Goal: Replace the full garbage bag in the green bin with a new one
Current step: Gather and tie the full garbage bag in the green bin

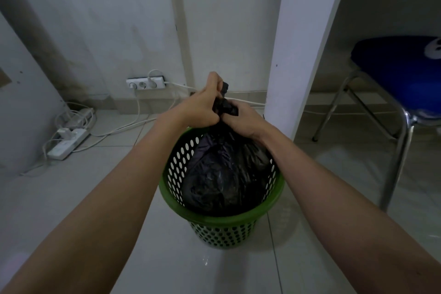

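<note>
Both hands, left and right, clench the gathered neck of the bag, which sits in the bin below them, unlifted; no new liner is visible.

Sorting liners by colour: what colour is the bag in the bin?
Black garbage bag, seen in the head view.

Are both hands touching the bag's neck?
Touching. The head view shows the left hand and right hand clenched around the black bag neck.

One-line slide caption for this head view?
Both hands, left hand and right hand, grip the gathered neck of the black garbage bag inside the green bin.
</note>
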Tool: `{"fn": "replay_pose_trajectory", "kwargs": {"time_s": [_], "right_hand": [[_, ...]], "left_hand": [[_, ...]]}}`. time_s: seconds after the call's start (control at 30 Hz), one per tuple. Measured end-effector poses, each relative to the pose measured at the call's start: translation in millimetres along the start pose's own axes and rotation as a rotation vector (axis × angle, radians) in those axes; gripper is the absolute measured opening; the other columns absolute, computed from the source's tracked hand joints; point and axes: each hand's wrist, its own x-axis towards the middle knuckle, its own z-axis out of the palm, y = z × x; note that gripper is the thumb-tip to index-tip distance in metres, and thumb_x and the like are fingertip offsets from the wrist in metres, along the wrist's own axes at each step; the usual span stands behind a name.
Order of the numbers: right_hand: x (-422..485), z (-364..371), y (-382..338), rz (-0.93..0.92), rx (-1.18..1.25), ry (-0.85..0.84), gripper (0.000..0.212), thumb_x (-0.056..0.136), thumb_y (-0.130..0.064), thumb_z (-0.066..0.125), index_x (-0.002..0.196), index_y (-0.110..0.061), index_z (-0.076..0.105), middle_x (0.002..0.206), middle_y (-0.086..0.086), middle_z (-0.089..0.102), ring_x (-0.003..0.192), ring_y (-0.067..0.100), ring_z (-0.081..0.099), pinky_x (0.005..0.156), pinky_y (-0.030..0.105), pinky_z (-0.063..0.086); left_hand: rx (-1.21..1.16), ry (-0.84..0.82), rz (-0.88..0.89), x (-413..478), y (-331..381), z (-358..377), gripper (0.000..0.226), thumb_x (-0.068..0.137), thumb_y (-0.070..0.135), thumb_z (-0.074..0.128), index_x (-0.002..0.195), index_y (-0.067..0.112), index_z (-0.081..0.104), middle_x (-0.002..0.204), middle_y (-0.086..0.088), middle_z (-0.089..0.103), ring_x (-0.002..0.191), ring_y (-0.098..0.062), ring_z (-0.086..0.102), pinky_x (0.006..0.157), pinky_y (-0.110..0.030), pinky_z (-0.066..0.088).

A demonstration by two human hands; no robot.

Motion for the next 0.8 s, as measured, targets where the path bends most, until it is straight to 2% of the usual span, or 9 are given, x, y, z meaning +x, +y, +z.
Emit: {"fn": "replay_pose_trajectory", "kwargs": {"time_s": [0.07, 0.17, 0.3, 0.37, 0.43, 0.5, 0.6, 0.7, 0.8], "right_hand": [[-2, 2, 0, 0.003, -0.007, 0.029, 0.008, 0.095, -0.011, 0.061, 0.100, -0.015, 0.066, 0.082, -0.003, 0.067, 0.068, 0.004, 0.061, 0.062, 0.017, 0.047], [-3, 3, 3, 0.029, -0.055, 0.015, 0.016, 0.092, -0.005, 0.056, 0.084, -0.016, 0.065, 0.075, -0.001, 0.064, 0.067, 0.009, 0.057, 0.058, 0.021, 0.043], [1, 9, 4, 0.071, -0.042, 0.155, 0.017, 0.088, -0.005, 0.057, 0.091, -0.007, 0.074, 0.079, 0.005, 0.069, 0.073, 0.017, 0.063, 0.064, 0.030, 0.046], [1, 9, 2, 0.084, 0.042, 0.253, 0.019, 0.085, -0.006, 0.062, 0.097, -0.009, 0.077, 0.085, 0.005, 0.074, 0.075, 0.017, 0.068, 0.066, 0.030, 0.053], [-1, 7, -4, 0.087, 0.218, 0.351, 0.023, 0.084, -0.003, 0.072, 0.106, -0.008, 0.075, 0.091, 0.004, 0.074, 0.079, 0.013, 0.069, 0.072, 0.022, 0.056], [-2, 6, -7, 0.095, 0.396, 0.419, 0.030, 0.080, -0.002, 0.079, 0.108, -0.007, 0.071, 0.094, 0.005, 0.073, 0.084, 0.014, 0.070, 0.080, 0.027, 0.059], [-1, 8, -9, 0.110, 0.494, 0.456, 0.028, 0.077, -0.001, 0.082, 0.102, -0.010, 0.073, 0.088, 0.003, 0.073, 0.082, 0.014, 0.070, 0.081, 0.029, 0.060], [-2, 11, -7, 0.113, 0.501, 0.423, 0.026, 0.080, -0.004, 0.082, 0.104, -0.009, 0.075, 0.089, 0.004, 0.075, 0.082, 0.015, 0.071, 0.081, 0.029, 0.060], [-4, 14, -4, 0.111, 0.498, 0.386, 0.025, 0.083, -0.001, 0.077, 0.107, -0.008, 0.074, 0.086, 0.003, 0.074, 0.077, 0.012, 0.070, 0.073, 0.022, 0.059]], "left_hand": [[-0.079, -0.010, 0.027, 1, 0, 4, 0.054, 0.067, -0.009, 0.051, 0.099, 0.026, 0.023, 0.103, -0.016, 0.054, 0.087, -0.019, 0.051, 0.068, -0.038, 0.049], [-0.260, 0.045, -0.011, -2, -6, 15, 0.049, 0.065, -0.008, 0.048, 0.099, 0.021, 0.028, 0.097, -0.010, 0.056, 0.089, -0.017, 0.054, 0.072, -0.030, 0.046], [-0.489, 0.230, -0.076, 0, -22, 25, 0.051, 0.076, -0.021, 0.050, 0.095, 0.023, 0.034, 0.095, -0.007, 0.062, 0.089, -0.017, 0.060, 0.078, -0.030, 0.050], [-0.475, 0.321, -0.074, 1, -24, 26, 0.049, 0.080, -0.022, 0.051, 0.100, 0.020, 0.037, 0.096, -0.008, 0.064, 0.088, -0.015, 0.062, 0.075, -0.023, 0.051], [-0.398, 0.411, -0.056, 3, -26, 28, 0.041, 0.082, -0.017, 0.056, 0.106, 0.014, 0.044, 0.097, -0.006, 0.064, 0.088, -0.014, 0.062, 0.077, -0.016, 0.051], [-0.260, 0.461, -0.046, 4, -26, 30, 0.030, 0.085, -0.010, 0.060, 0.106, 0.011, 0.056, 0.096, -0.001, 0.065, 0.087, -0.009, 0.061, 0.080, -0.012, 0.049], [-0.131, 0.481, -0.065, 7, -29, 34, 0.021, 0.089, 0.000, 0.061, 0.108, 0.008, 0.066, 0.099, -0.002, 0.065, 0.080, -0.003, 0.060, 0.069, -0.004, 0.043], [-0.062, 0.491, -0.098, 12, -37, 38, 0.022, 0.089, 0.004, 0.060, 0.109, 0.011, 0.068, 0.109, -0.008, 0.067, 0.097, -0.017, 0.062, 0.079, -0.015, 0.041], [-0.097, 0.489, -0.123, 12, -39, 43, 0.025, 0.086, 0.000, 0.058, 0.107, 0.012, 0.067, 0.105, -0.004, 0.070, 0.099, -0.021, 0.064, 0.088, -0.026, 0.048]]}}
